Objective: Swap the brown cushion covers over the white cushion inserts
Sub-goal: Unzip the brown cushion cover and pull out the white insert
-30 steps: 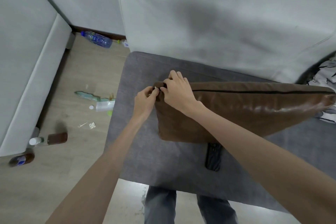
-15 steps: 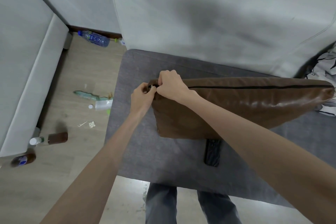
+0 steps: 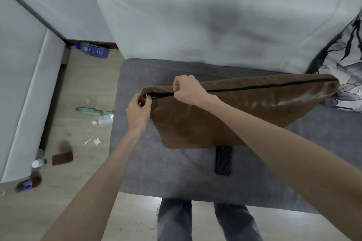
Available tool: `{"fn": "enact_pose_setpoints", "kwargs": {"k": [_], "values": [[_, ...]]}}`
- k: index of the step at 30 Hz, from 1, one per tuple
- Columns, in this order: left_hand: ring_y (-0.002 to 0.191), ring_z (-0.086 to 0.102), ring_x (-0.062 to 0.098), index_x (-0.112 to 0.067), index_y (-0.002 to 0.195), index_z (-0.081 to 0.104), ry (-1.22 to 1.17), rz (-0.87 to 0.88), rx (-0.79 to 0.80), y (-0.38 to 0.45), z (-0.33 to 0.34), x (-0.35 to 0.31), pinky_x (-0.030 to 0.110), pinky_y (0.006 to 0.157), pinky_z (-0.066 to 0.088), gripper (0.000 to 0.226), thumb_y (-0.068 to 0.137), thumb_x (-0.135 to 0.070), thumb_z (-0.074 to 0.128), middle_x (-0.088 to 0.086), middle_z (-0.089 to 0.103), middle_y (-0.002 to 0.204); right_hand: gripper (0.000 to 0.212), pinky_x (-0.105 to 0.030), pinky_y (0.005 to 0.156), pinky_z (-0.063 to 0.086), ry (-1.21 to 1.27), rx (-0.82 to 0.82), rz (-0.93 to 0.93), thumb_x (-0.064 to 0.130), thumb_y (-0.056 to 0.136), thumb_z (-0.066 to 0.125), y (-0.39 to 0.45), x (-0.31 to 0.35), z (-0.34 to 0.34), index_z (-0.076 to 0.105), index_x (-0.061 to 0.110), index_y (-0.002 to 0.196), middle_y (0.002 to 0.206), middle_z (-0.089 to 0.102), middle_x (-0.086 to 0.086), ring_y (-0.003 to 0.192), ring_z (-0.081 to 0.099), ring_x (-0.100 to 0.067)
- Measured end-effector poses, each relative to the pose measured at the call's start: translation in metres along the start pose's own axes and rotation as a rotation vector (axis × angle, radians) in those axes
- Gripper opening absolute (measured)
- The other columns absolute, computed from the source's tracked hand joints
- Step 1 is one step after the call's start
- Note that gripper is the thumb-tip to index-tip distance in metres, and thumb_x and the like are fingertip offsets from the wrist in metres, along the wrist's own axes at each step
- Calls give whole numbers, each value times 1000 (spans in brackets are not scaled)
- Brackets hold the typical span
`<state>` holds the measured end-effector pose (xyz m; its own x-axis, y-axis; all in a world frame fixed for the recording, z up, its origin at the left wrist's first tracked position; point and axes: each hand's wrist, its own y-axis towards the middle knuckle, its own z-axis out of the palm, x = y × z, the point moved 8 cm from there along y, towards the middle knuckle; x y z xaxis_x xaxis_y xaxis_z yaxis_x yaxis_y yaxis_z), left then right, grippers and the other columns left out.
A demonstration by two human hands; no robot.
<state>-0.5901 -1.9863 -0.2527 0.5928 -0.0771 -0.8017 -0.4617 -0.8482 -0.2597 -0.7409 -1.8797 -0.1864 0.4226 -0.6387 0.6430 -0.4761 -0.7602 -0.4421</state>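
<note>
A brown leather-look cushion [image 3: 225,119] stands on edge on the grey sofa seat [image 3: 156,166], its black zipper line along the top. My left hand [image 3: 138,111] pinches the cover's left top corner. My right hand [image 3: 187,90] is closed on the zipper a short way to the right of that corner. Between the two hands the zipper shows a narrow dark gap. The white insert is hidden inside the cover.
A black remote [image 3: 223,160] lies on the seat below the cushion. A black-and-white patterned cushion [image 3: 346,76] leans at the right. The pale sofa back [image 3: 215,15] rises behind. Bottles [image 3: 92,51] and scraps of litter [image 3: 94,111] lie on the wooden floor at the left.
My right hand has moved rightward along the zipper away from my left hand, and a short stretch of zipper has opened between them. The left hand still holds the corner.
</note>
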Motion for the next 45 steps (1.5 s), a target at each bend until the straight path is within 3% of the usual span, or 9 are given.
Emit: {"fn": "enact_pose_setpoints", "kwargs": {"k": [3,6,9,11,14,20,35,42,45], "values": [[76,56,9,-18,95,57,0,-21,-55,-6,1,-3,8,60,37,9,94,-27,53,-12,59,77,14,-32,68,41,-37,-19,8,3,77,50,-10,-19,-16,56,11,86,93,57,-7,90,50,-24],[104,58,24,-15,119,53,78,-21,-99,-13,5,-11,32,87,44,25,94,-19,51,2,63,108,14,-32,67,40,-62,-58,38,3,76,50,-21,-45,-39,58,11,84,90,57,-7,90,51,-25],[130,43,25,-18,132,48,455,232,-173,-25,18,-54,49,111,28,48,87,-1,44,4,51,137,13,-31,68,38,-71,-92,78,4,77,49,-34,-79,-64,58,13,83,92,58,-8,90,51,-25],[136,38,21,-19,136,48,605,467,-64,-43,51,-89,51,115,13,52,87,-2,43,1,47,143,12,-31,66,38,-75,-119,90,4,78,50,-43,-99,-79,58,13,81,91,60,-9,89,53,-25],[138,37,18,-21,138,47,701,618,155,-72,112,-118,52,118,9,42,98,-20,37,-1,47,145,12,-30,65,39,-70,-149,112,4,77,50,-55,-124,-98,57,14,77,88,61,-9,85,55,-25],[139,35,18,-21,142,44,759,678,264,-105,184,-148,49,117,17,43,101,-30,35,1,42,149,14,-29,64,39,-53,-195,145,5,76,51,-85,-179,-136,54,17,70,81,58,-7,75,55,-24],[139,33,21,-21,142,45,818,564,182,-123,223,-168,49,116,18,51,98,-36,23,3,43,148,16,-31,64,52,-104,-378,370,3,65,51,-173,-327,-272,57,16,60,63,64,-9,62,61,-24],[139,35,21,-20,141,47,823,567,177,-129,232,-174,48,115,18,51,98,-35,24,4,45,147,15,-35,74,45,-225,-390,493,6,72,54,-181,-349,-275,66,10,80,96,63,-21,93,59,-41],[139,35,20,-20,140,48,816,544,192,-126,229,-171,48,116,18,49,98,-33,25,3,45,147,20,-33,70,44,-318,-357,583,13,74,57,-169,-340,-270,65,3,89,95,63,-19,88,61,-38]]}}
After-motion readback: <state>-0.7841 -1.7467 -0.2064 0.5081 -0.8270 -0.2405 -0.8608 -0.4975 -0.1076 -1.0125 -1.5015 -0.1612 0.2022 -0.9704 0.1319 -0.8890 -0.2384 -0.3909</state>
